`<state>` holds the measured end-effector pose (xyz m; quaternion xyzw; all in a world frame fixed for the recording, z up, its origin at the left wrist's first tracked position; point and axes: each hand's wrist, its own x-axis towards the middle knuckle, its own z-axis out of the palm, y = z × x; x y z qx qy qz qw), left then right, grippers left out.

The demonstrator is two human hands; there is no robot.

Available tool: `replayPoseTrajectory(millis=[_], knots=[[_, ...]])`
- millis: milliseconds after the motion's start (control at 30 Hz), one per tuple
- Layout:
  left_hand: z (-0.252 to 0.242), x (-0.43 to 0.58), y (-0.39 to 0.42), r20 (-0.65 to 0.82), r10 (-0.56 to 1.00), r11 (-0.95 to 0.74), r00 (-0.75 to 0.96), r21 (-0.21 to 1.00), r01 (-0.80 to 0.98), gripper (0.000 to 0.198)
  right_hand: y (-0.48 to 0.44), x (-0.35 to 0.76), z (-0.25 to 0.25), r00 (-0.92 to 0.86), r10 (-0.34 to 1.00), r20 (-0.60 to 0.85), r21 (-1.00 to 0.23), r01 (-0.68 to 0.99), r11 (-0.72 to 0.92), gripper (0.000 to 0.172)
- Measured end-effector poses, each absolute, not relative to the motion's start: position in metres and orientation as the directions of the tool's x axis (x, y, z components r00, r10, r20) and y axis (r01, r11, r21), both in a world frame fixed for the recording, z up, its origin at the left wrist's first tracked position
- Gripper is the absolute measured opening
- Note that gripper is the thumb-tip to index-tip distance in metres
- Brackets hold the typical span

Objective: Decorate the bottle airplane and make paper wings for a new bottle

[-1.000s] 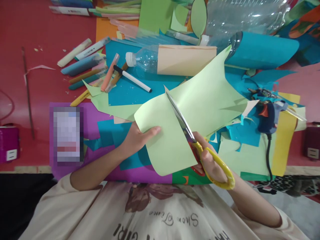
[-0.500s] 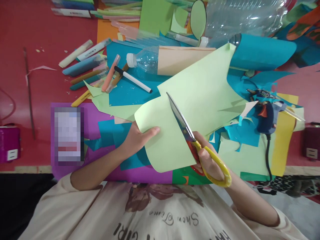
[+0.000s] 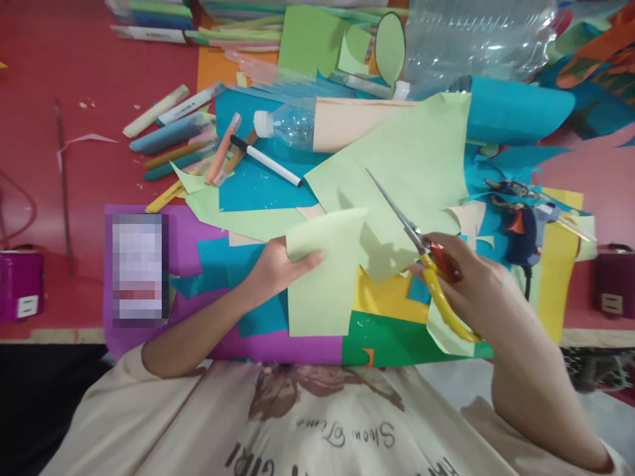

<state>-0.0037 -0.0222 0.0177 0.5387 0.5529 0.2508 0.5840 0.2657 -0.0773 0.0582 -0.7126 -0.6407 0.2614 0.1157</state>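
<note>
My left hand [image 3: 285, 268] pinches a pale green paper piece [image 3: 322, 291] by its left edge, thumb on top and the other fingers behind it. In my right hand [image 3: 461, 277] are scissors [image 3: 436, 291] with yellow and red handles, their blades together and pointing up and left. Below the blades lies a larger pale green sheet [image 3: 397, 152], apart from the held piece. That sheet partly covers a plastic bottle [image 3: 290, 125] wrapped in peach paper [image 3: 347, 122].
Several markers [image 3: 169, 135] lie at the left, with a white marker [image 3: 272, 165] nearer the middle. A glue gun [image 3: 526, 231] rests among paper scraps at the right. A blurred-out phone [image 3: 139, 268] is on purple paper [image 3: 191, 221]. A large clear bottle [image 3: 476, 46] lies at the back.
The pale green paper has come apart into two pieces. The smaller stays in my left hand; the larger lies on the table. My right hand has moved right with the scissors.
</note>
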Motion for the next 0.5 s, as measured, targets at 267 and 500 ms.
replayPoseTrajectory(millis=[267,500], knots=[[0.011,-0.009,-0.009,-0.351,0.928,0.326,0.122,0.927,0.187,0.034,-0.075,0.277,0.027,-0.042,0.989,-0.139,-0.252,0.968,0.006,0.036],[0.006,-0.007,0.003,-0.399,0.914,0.397,0.065,0.917,0.046,0.037,-0.076,0.268,0.054,-0.096,0.994,-0.052,-0.155,0.984,0.087,0.028]])
